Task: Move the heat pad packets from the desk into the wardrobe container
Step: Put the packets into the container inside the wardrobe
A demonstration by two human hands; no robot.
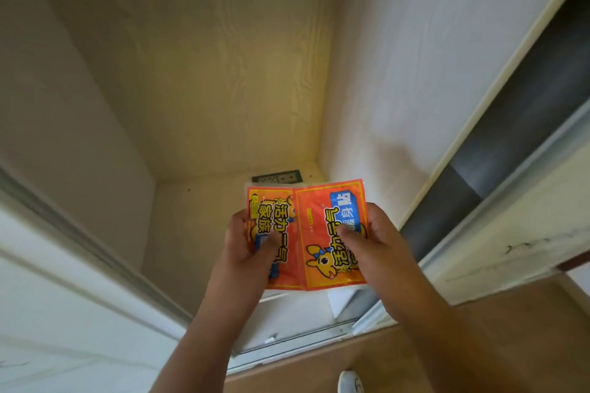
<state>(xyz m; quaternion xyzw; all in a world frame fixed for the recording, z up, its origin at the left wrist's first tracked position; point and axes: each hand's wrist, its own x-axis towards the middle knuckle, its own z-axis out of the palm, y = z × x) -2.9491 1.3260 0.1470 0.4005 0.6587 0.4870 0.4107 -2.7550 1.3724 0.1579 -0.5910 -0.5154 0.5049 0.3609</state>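
I see the left hand (pixel 247 241) and right hand (pixel 372 241) with fingers clamped on two orange heat pad packets (pixel 322 233) above the wardrobe floor (pixel 198 233).

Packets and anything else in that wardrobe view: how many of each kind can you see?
Orange packets: 2, left one and right one, one in each hand
Hands: 2, left and right
Dark green flat item on the wardrobe floor: 1
White shoe: 1
Total: 6
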